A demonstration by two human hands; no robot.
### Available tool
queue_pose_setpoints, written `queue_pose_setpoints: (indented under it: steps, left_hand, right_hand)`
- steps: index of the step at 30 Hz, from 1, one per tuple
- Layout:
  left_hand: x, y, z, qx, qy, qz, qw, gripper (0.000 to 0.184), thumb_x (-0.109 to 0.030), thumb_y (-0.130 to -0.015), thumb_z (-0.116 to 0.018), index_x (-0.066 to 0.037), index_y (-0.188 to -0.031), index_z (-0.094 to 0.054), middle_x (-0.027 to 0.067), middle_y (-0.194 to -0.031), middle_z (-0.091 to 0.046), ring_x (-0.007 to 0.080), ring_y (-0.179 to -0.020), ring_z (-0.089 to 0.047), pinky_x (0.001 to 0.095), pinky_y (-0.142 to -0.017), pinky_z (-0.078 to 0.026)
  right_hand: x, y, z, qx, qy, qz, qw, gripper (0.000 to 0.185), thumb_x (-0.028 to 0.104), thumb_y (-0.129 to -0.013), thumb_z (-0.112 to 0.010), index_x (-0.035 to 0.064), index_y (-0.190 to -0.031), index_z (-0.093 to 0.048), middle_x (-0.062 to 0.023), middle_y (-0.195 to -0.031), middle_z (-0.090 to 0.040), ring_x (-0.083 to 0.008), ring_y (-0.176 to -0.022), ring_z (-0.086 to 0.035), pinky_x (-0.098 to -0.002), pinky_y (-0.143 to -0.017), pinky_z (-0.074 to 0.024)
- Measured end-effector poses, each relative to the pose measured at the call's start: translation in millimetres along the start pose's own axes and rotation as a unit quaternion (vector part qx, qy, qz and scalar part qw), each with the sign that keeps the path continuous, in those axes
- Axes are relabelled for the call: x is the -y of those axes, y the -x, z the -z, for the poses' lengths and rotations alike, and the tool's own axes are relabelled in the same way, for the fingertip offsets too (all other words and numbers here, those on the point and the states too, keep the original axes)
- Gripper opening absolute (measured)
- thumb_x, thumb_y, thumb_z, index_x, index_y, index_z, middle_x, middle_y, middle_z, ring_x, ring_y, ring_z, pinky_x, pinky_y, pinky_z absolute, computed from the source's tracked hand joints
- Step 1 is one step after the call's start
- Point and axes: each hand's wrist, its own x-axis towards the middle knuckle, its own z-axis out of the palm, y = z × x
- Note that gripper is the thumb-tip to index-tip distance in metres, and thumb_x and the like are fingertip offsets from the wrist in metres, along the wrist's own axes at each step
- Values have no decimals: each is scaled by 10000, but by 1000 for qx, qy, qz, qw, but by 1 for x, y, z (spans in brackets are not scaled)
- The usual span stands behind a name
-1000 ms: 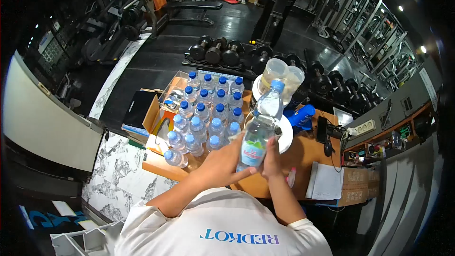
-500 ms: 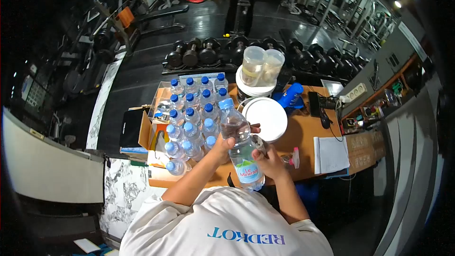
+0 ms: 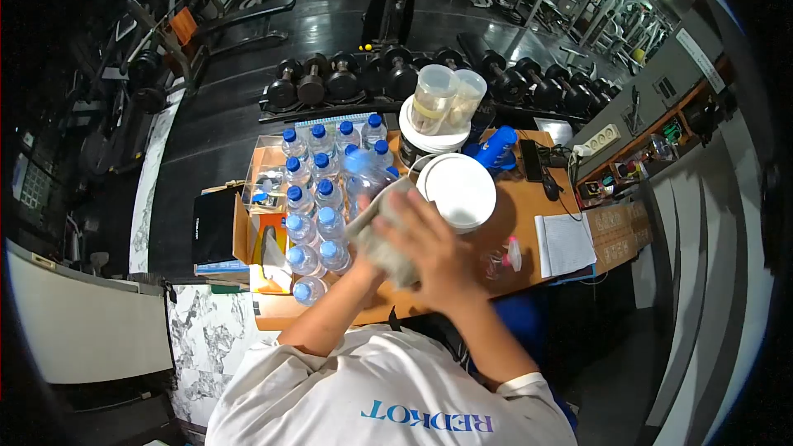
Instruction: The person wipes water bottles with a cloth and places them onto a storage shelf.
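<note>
A clear plastic water bottle [image 3: 369, 184] with a light blue cap is tilted up and away in front of my chest, smeared by motion. My left hand [image 3: 368, 271] grips it from the left side, its fingers mostly hidden behind a grey cloth [image 3: 382, 249]. My right hand [image 3: 436, 260] presses that cloth over the bottle, fingers laid across it and blurred. The cloth covers most of the bottle's body and its label. Just left of my hands, several upright water bottles [image 3: 328, 221] with blue caps stand in rows on the wooden table [image 3: 516, 215].
Right of the bottles stand a white-lidded tub [image 3: 458, 190] and another bucket [image 3: 434, 139] carrying two clear containers [image 3: 436, 101]. A blue shaker [image 3: 497, 149], spray bottle [image 3: 505, 258], notebook [image 3: 566, 245] and phone [image 3: 530, 159] lie farther right. Dumbbells [image 3: 343, 74] line the rack behind.
The bottle has tipped leftward, and the cloth now covers its label. My right hand has moved up and over the bottle with the cloth. The view has shifted slightly.
</note>
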Motion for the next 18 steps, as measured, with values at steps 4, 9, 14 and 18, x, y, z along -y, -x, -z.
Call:
queue_pose_setpoints:
  steps: [4, 9, 14, 18]
  left_hand:
    - [-34, -10, 34, -7, 32, 69, 997, 888, -819, -740, -388, -70, -1204, -497, 117, -1137, -566, 255, -1035, -557, 428, -951, -427]
    - [-59, -4, 31, -101, -101, -106, 984, 772, -769, -768, -426, -83, -1113, -505, 87, -947, -599, 244, -876, -606, 383, -765, -485]
    - [-59, 12, 34, -20, 12, -39, 999, 815, -781, -745, -453, -80, -1160, -438, 88, -900, -593, 245, -849, -616, 394, -768, -499]
    - [-50, 23, 36, 86, -59, -61, 993, 1047, -699, -561, -746, -29, -1272, -370, 128, -1090, -560, 261, -1035, -564, 447, -868, -477]
  right_hand:
    - [4, 47, -52, -6, -6, 3, 1000, 436, 189, -705, -702, 125, -1129, -625, -43, -1198, -617, -310, -1239, -466, -412, -977, -438]
    - [-24, 121, -104, -79, -365, -278, 885, 332, 235, -843, -637, 44, -1113, -618, -134, -1246, -569, -260, -1144, -545, -365, -971, -417]
    - [-27, 106, -128, -278, -536, -461, 651, 464, 334, -957, -488, 29, -1303, -442, -92, -1313, -492, -217, -1222, -455, -358, -1032, -345]
    - [-4, 74, -126, -199, -721, -421, 512, 563, 449, -938, -471, 75, -1352, -403, -72, -1347, -463, -203, -1277, -396, -377, -1065, -316]
